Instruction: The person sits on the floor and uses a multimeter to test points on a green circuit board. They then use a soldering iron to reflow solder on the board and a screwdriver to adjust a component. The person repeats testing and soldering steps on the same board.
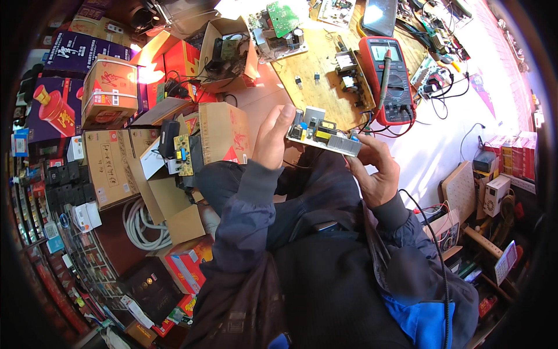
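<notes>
Above my lap a power supply circuit board (336, 143) is held at its two ends, tilted, with heatsinks, a yellow-wrapped transformer and blue parts along it. My left hand (272, 138) is closed on its left end, thumb pointing up. Fingers and thumb of my right hand (376, 173) pinch the right end. Just beyond it lies a wooden board (285, 68), with two small three-legged transistors (317, 77) and another circuit board (350, 72) on it. A red multimeter (396, 87) rests at the right, a probe (385, 72) lying across its face.
Cardboard boxes (224, 134) crowd the left, one holding circuit boards (185, 156). Further boards (279, 32) and a phone (379, 16) lie at the back. A coiled grey cable (139, 227) sits low left. A black cord (433, 227) runs past my right arm.
</notes>
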Action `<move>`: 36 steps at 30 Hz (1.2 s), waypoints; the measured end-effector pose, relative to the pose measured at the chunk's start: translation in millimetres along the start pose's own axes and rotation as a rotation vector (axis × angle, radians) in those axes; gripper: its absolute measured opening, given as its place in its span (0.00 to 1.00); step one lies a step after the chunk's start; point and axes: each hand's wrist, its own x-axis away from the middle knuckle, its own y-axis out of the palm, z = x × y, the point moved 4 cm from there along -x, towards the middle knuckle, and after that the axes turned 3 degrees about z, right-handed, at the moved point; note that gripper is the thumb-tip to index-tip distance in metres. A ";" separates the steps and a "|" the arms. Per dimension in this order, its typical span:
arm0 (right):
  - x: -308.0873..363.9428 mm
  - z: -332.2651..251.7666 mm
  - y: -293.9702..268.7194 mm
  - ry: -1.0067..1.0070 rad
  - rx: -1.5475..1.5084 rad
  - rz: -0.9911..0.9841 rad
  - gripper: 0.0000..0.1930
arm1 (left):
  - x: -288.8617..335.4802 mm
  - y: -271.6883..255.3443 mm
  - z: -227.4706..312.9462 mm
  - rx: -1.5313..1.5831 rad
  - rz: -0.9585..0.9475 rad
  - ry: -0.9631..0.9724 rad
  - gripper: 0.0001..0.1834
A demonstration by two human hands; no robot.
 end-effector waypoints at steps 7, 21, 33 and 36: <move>21.6 -4.4 9.4 -0.110 0.053 0.031 0.23 | 28.8 19.1 5.8 0.112 -0.083 0.059 0.31; 15.2 -8.0 48.5 0.018 -0.048 -0.067 0.22 | 16.1 49.6 25.9 -0.224 -0.003 0.283 0.39; -38.1 -10.1 -87.2 -0.034 0.055 0.447 0.07 | 23.9 35.0 8.8 0.147 0.143 0.107 0.36; -55.2 -11.6 -114.5 -0.057 0.050 0.556 0.08 | 33.5 35.6 12.4 0.295 0.110 0.126 0.39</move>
